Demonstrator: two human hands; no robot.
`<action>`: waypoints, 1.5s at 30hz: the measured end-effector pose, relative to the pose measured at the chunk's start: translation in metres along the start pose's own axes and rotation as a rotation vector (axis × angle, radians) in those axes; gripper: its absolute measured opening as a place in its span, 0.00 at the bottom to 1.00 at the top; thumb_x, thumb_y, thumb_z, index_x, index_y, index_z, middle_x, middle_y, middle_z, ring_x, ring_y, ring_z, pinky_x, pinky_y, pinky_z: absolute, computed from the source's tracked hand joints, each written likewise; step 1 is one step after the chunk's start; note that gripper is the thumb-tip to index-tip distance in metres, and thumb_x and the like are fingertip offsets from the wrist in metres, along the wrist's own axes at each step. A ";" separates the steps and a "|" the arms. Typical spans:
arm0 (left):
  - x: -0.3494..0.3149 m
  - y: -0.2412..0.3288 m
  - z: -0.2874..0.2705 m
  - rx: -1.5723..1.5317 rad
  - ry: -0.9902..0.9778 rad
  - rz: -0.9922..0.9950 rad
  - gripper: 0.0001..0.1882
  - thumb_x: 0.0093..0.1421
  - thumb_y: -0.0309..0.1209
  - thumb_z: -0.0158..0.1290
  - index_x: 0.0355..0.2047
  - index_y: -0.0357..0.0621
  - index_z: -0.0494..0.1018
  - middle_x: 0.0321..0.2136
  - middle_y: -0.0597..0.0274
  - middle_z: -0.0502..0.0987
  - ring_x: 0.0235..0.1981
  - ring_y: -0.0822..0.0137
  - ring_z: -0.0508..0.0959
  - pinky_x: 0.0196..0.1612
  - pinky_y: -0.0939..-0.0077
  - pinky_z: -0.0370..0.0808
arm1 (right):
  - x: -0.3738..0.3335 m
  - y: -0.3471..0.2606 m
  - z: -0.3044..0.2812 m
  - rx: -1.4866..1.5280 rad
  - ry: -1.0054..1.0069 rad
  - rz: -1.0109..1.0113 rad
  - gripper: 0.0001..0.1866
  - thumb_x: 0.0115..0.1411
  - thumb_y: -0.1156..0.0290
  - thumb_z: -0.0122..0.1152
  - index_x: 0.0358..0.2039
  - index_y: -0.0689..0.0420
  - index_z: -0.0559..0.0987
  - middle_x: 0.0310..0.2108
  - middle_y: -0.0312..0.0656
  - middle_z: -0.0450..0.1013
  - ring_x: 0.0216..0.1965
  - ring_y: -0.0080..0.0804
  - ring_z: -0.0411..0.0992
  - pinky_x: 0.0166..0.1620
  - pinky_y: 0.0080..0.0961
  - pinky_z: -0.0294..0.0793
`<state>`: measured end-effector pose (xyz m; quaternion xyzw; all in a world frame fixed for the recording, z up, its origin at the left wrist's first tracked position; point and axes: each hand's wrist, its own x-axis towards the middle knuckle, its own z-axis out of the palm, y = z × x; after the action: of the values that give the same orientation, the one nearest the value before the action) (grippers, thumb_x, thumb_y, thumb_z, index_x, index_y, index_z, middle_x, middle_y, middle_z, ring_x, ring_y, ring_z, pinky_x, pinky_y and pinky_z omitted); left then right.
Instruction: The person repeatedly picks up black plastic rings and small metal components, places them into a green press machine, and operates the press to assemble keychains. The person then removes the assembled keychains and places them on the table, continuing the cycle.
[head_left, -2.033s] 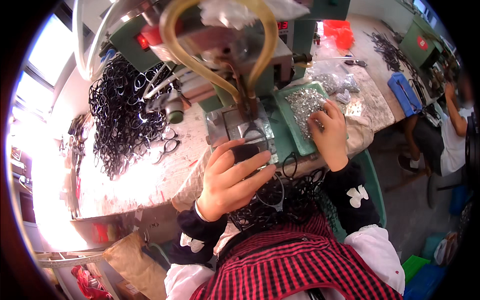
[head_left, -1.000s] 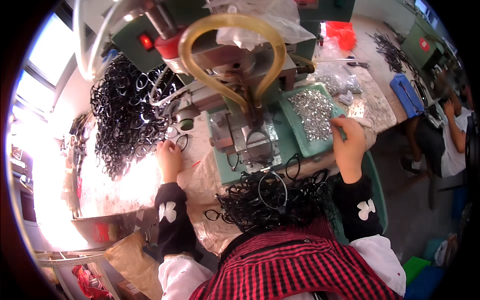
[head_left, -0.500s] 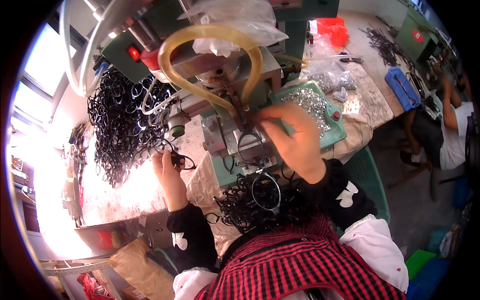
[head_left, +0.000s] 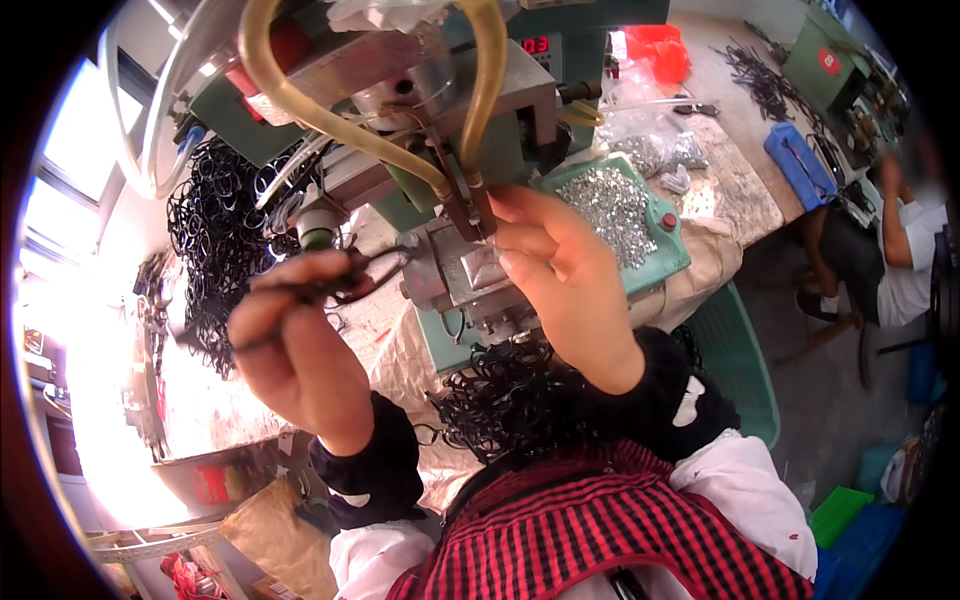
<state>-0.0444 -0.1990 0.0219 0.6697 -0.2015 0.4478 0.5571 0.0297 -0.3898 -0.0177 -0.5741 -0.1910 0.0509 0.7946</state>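
My left hand (head_left: 300, 345) is raised left of the bench machine, its fingers closed on a black eyeglass frame (head_left: 385, 275); motion blurs part of the frame. My right hand (head_left: 575, 285) is at the machine's narrow clamp jaws (head_left: 466, 215). Its thumb and fingers are pinched together just beside the jaw tips, and what they hold is too small or hidden to name. Below the jaws sits a metal fixture block (head_left: 482, 268). A pale green tray (head_left: 655, 270) of small silvery metal parts (head_left: 608, 212) lies just beyond my right hand.
A big heap of black eyeglass frames (head_left: 215, 235) covers the bench at left. More frames (head_left: 500, 395) are piled against my checked apron (head_left: 570, 510). Yellowish hoses (head_left: 262, 75) loop in front of the machine. At far right another person (head_left: 905, 255) sits near a blue basket (head_left: 800, 175).
The eyeglass frame that hung at the jaws is no longer there. My left hand has risen toward the machine with a frame, and my right fingers have drawn together beside the jaw tips.
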 end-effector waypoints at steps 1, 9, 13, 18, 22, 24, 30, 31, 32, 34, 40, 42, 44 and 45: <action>-0.007 0.005 0.003 0.134 -0.078 -0.035 0.12 0.74 0.29 0.43 0.50 0.35 0.71 0.44 0.44 0.79 0.40 0.52 0.80 0.43 0.61 0.78 | -0.001 0.002 -0.007 -0.060 -0.015 -0.082 0.23 0.62 0.80 0.58 0.59 0.64 0.74 0.51 0.47 0.79 0.50 0.34 0.78 0.56 0.28 0.74; -0.038 -0.009 0.028 0.510 -0.630 0.325 0.23 0.40 0.24 0.63 0.41 0.47 0.84 0.46 0.61 0.83 0.35 0.59 0.79 0.53 0.52 0.81 | 0.015 0.061 -0.130 -1.387 0.136 -0.355 0.10 0.51 0.71 0.71 0.36 0.56 0.84 0.53 0.54 0.73 0.62 0.58 0.67 0.60 0.46 0.70; -0.040 -0.011 0.029 0.500 -0.613 0.303 0.22 0.39 0.23 0.63 0.39 0.47 0.85 0.44 0.62 0.84 0.38 0.56 0.83 0.52 0.51 0.81 | 0.015 0.074 -0.138 -1.369 0.165 -0.431 0.07 0.52 0.73 0.70 0.33 0.56 0.84 0.49 0.48 0.76 0.61 0.53 0.69 0.55 0.44 0.74; -0.042 -0.012 0.028 0.496 -0.597 0.288 0.22 0.41 0.25 0.64 0.41 0.49 0.85 0.46 0.62 0.84 0.39 0.58 0.82 0.53 0.51 0.81 | 0.042 0.070 -0.104 -1.331 0.156 -0.490 0.05 0.51 0.73 0.69 0.29 0.56 0.82 0.40 0.44 0.76 0.51 0.48 0.74 0.48 0.42 0.76; -0.047 0.003 0.020 0.558 -0.625 0.241 0.23 0.44 0.24 0.66 0.44 0.48 0.83 0.49 0.58 0.83 0.46 0.52 0.82 0.50 0.58 0.80 | 0.052 0.082 -0.089 -1.478 0.122 -0.499 0.07 0.51 0.73 0.68 0.33 0.54 0.82 0.45 0.43 0.74 0.52 0.48 0.72 0.47 0.41 0.77; -0.067 0.014 -0.008 0.685 -0.514 0.252 0.18 0.48 0.20 0.64 0.42 0.46 0.82 0.50 0.52 0.82 0.47 0.52 0.83 0.48 0.60 0.79 | 0.042 0.078 -0.108 -1.553 0.144 -0.507 0.08 0.52 0.74 0.67 0.34 0.55 0.82 0.49 0.47 0.74 0.54 0.50 0.72 0.50 0.43 0.76; -0.086 0.004 -0.149 1.055 0.460 -0.276 0.10 0.68 0.22 0.54 0.48 0.36 0.79 0.47 0.60 0.81 0.47 0.69 0.78 0.50 0.73 0.73 | 0.020 0.056 -0.128 -1.497 0.172 -0.458 0.06 0.54 0.72 0.68 0.32 0.59 0.81 0.46 0.47 0.76 0.51 0.51 0.73 0.50 0.43 0.75; -0.080 0.005 -0.171 1.148 0.510 -0.293 0.09 0.68 0.25 0.56 0.47 0.37 0.80 0.46 0.62 0.81 0.45 0.72 0.77 0.48 0.74 0.72 | 0.019 0.052 -0.127 -1.558 0.190 -0.510 0.07 0.54 0.72 0.69 0.32 0.59 0.81 0.46 0.47 0.76 0.50 0.51 0.73 0.50 0.43 0.75; -0.073 0.000 -0.187 1.115 0.465 -0.253 0.08 0.67 0.26 0.57 0.45 0.41 0.81 0.44 0.63 0.82 0.44 0.70 0.78 0.45 0.76 0.73 | 0.019 0.052 -0.129 -1.548 0.170 -0.507 0.07 0.54 0.72 0.69 0.32 0.59 0.81 0.46 0.46 0.76 0.50 0.51 0.73 0.49 0.43 0.76; -0.059 -0.018 -0.199 1.279 0.213 -0.181 0.04 0.64 0.24 0.58 0.37 0.42 0.82 0.40 0.62 0.81 0.43 0.65 0.78 0.41 0.69 0.75 | 0.025 0.057 -0.132 -1.537 0.133 -0.502 0.07 0.53 0.73 0.69 0.31 0.59 0.80 0.45 0.45 0.77 0.50 0.50 0.73 0.49 0.43 0.76; -0.081 -0.126 -0.234 1.716 0.068 -0.904 0.22 0.52 0.48 0.68 0.32 0.40 0.83 0.34 0.53 0.83 0.35 0.52 0.81 0.40 0.59 0.76 | 0.033 0.063 -0.124 -1.316 0.237 -0.464 0.06 0.56 0.72 0.69 0.30 0.58 0.81 0.31 0.42 0.78 0.36 0.46 0.76 0.40 0.38 0.74; -0.141 -0.181 -0.285 1.309 0.033 -0.861 0.24 0.48 0.48 0.70 0.24 0.34 0.80 0.18 0.52 0.79 0.21 0.58 0.79 0.30 0.59 0.74 | 0.030 0.058 -0.122 -1.128 0.325 -0.299 0.05 0.58 0.72 0.69 0.31 0.59 0.82 0.29 0.41 0.79 0.33 0.39 0.77 0.38 0.33 0.74; -0.146 -0.180 -0.268 1.327 0.024 -0.970 0.23 0.50 0.44 0.69 0.23 0.30 0.79 0.17 0.54 0.79 0.17 0.61 0.77 0.27 0.63 0.73 | 0.011 0.046 -0.118 -0.821 0.441 -0.004 0.05 0.60 0.72 0.69 0.32 0.60 0.83 0.29 0.39 0.80 0.31 0.28 0.78 0.37 0.25 0.73; -0.153 -0.182 -0.277 1.240 0.064 -0.926 0.20 0.53 0.41 0.68 0.25 0.32 0.79 0.17 0.57 0.79 0.17 0.64 0.76 0.25 0.67 0.73 | 0.006 0.054 -0.134 -0.566 0.442 0.090 0.05 0.62 0.75 0.68 0.36 0.61 0.83 0.33 0.36 0.81 0.34 0.17 0.77 0.38 0.16 0.71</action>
<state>-0.0873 0.0765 -0.2137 0.8618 0.4028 0.2196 0.2164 0.0911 -0.4896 -0.1022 -0.7762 0.0043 -0.0942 0.6234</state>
